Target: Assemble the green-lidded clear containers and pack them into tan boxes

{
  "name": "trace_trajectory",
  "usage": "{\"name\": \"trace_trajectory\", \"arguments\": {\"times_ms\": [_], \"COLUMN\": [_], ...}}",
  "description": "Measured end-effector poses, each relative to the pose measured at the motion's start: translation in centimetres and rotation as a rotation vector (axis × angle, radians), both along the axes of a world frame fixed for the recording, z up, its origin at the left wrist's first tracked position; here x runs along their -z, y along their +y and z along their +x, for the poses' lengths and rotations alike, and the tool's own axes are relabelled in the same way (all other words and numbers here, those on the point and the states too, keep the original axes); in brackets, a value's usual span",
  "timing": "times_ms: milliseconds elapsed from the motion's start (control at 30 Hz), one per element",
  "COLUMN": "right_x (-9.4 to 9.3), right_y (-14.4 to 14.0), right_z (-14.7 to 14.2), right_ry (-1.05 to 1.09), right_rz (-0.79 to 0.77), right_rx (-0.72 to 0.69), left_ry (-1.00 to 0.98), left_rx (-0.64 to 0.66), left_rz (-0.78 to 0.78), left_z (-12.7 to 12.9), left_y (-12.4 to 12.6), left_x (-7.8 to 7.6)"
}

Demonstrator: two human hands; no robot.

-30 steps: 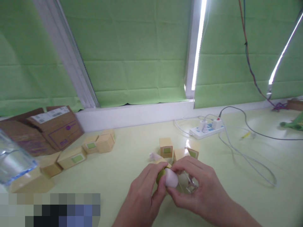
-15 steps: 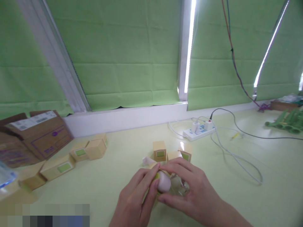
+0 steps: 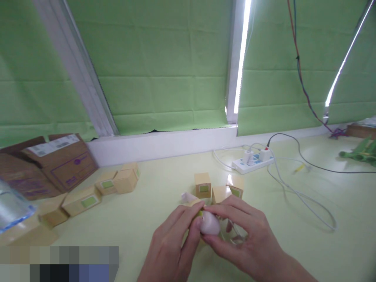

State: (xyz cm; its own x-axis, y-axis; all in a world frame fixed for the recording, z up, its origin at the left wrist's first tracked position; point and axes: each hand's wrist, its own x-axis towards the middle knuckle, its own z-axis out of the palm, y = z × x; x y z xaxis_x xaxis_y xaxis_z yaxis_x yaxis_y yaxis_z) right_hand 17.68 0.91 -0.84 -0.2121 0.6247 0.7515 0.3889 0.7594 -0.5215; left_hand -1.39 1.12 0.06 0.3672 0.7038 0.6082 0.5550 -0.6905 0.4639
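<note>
Pinkish-white rounded piece [image 3: 209, 226] sits pinched between left hand [image 3: 173, 250] and right hand [image 3: 243, 239]; small tan boxes [image 3: 219, 190] stand just beyond.

Left hand [image 3: 173, 246] and right hand [image 3: 249, 239] pinch a pale wad [image 3: 209, 225] above the table [image 3: 147, 219].

**No legible text anywhere in view**

I am finding nothing I can actually read. The cardboard carton [image 3: 55, 162] is carrying a white shipping label [image 3: 53, 144] on top and purple printing with a round mark on its side, but the lettering is blurring out. Just right of the carton, the small tan boxes [image 3: 125, 181] are showing plain green label patches [image 3: 107, 184] with no readable words. Far right of the carton, the white power strip [image 3: 254, 162] is showing blue markings too small for me to make out.
</note>
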Motion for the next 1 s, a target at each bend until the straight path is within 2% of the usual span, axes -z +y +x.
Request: {"name": "trace_trajectory", "arguments": {"times_ms": [100, 267, 367, 433, 500, 600, 733, 867, 1000], "right_x": [0.1, 0.3, 0.4, 0.3, 0.0, -0.5, -0.4, 0.1, -0.2], "right_y": [0.0, -0.1, -0.1, -0.2, -0.3, -0.6, -0.9, -0.8, -0.8], "right_z": [-0.1, 0.2, 0.5, 0.8, 1.0, 0.6, -0.7, -1.6, -0.9], "right_ry": [0.090, 0.210, 0.319, 0.380, 0.321, -0.034, -0.455, -0.600, -0.580], "right_rz": [-0.068, -0.283, -0.393, -0.422, -0.397, -0.307, -0.294, -0.341, -0.411], "right_rx": [-0.009, -0.037, -0.076, -0.089, -0.085, -0.119, -0.240, -0.141, -0.040], "left_ry": [-0.182, -0.619, -0.760, -0.835, -0.939, -1.101, -1.206, -1.219, -1.197], "left_rx": [0.012, 0.280, 0.290, 0.214, 0.102, -0.045, -0.140, -0.177, -0.186], "left_rz": [-0.196, -0.574, -0.719, -0.748, -0.742, -0.665, -0.605, -0.621, -0.634], "left_z": [0.2, 1.0, 1.1, 1.0, 0.8, 0.5, 0.0, -0.1, 0.3], "left_y": [0.1, 0.0, 0.0, 0.2, 0.4, 0.9, 1.6, 1.9, 1.8], "left_x": [0.0, 0.2, -0.1, -0.3, -0.3, -0.1, 0.4, 0.7, 0.7]}}
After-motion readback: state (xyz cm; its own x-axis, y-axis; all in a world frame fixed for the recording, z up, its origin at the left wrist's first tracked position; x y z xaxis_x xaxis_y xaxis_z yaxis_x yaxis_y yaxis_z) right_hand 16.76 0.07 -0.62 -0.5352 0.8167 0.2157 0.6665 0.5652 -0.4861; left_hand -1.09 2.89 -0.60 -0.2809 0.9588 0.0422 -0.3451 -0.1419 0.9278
